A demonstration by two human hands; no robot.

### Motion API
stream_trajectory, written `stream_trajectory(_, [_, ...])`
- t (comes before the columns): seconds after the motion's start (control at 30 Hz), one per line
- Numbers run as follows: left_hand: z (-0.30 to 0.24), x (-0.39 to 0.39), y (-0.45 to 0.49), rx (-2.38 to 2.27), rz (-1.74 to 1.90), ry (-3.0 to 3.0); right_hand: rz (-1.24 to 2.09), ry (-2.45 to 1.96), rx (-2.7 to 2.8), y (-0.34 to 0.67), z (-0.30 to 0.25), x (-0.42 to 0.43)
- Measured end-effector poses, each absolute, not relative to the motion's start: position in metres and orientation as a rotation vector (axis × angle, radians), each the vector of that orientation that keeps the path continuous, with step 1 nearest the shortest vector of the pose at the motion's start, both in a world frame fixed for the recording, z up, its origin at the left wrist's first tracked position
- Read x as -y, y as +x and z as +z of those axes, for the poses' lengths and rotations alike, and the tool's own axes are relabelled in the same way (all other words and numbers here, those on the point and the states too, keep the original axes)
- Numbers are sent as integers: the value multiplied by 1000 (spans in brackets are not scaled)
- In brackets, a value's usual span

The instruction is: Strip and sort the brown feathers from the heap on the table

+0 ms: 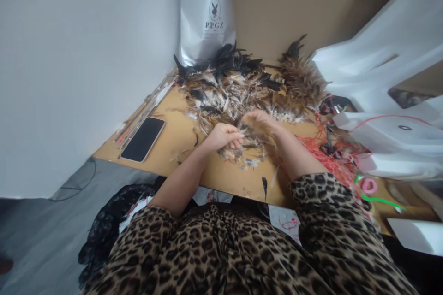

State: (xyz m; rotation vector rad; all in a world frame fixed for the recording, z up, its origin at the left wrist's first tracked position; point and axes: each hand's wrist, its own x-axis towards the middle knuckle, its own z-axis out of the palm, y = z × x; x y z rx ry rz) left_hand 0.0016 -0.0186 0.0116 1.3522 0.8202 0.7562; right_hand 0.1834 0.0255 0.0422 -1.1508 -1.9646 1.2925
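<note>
A big heap of brown, black and white feathers (238, 85) covers the far part of a wooden board (180, 140). My left hand (224, 136) is curled, its fingers pinched on a few feathers at the near edge of the heap. My right hand (258, 122) lies just to the right of it, fingers bent down into the same small bunch of feathers (247, 150). The two hands touch or nearly touch. What exactly the right fingers grip is hidden by feathers.
A dark phone (143, 139) lies at the board's left. A silver bag (206, 11) stands behind the heap. Red string (325, 147) is tangled at the right, beside white plastic bags (391, 101), a pink ring (369, 185) and a green strip (382, 201).
</note>
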Motion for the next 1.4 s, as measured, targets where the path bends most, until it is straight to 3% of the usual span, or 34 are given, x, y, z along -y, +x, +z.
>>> stream_trajectory(0.23, [5,9,2,-968,1082,1076,1085,-1242,1717,176,21,5])
stream_trajectory(0.43, [-2,4,1,-1056,1111,1079,412,-1294,2193,156,36,34])
stream_trajectory(0.6, [-7,9,2,-1079,954,1425,-19,-1340,2622,144,70,38])
stream_trajectory(0.73, [-8,17,3,-941,810,1641,107,-1253,2749,151,90,13])
stream_trajectory(0.93, [6,22,4,-771,895,1484,1111,-1210,2172,178,70,-20])
stream_trajectory(1.17, [7,11,3,-958,1154,1113,1009,-1205,1800,160,22,11])
stream_trajectory(1.4, [-6,11,0,-1034,907,1462,71,-1455,2590,142,70,37])
